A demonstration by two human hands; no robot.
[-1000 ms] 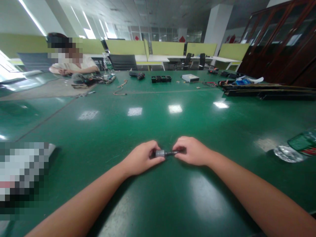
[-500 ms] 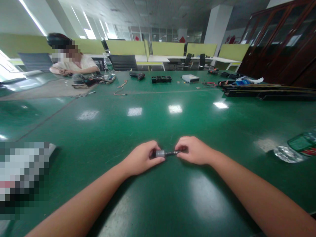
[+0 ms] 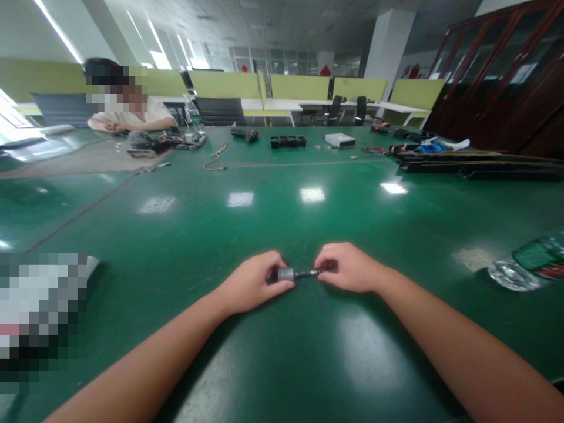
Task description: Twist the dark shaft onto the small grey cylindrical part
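At the glossy green tabletop [image 3: 273, 217], the left hand [image 3: 251, 283] kept a closed grip on a slim tool [image 3: 287, 274], probably light, stiff and best held by its thick grey end, while the right hand [image 3: 355, 269] seemingly pinched the blurred, thinner end.

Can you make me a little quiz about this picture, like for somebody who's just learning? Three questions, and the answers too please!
1. True or false: the left hand holds the small part by its grey end.

2. Pick one. What is near the right edge of the picture?
a) a teapot
b) a bottle
c) a lamp

3. At the far side of the green table, which is farther right in the picture: the black block or the flat pale box?

Key:
1. True; the right hand is at its thin end.
2. b
3. The flat pale box.
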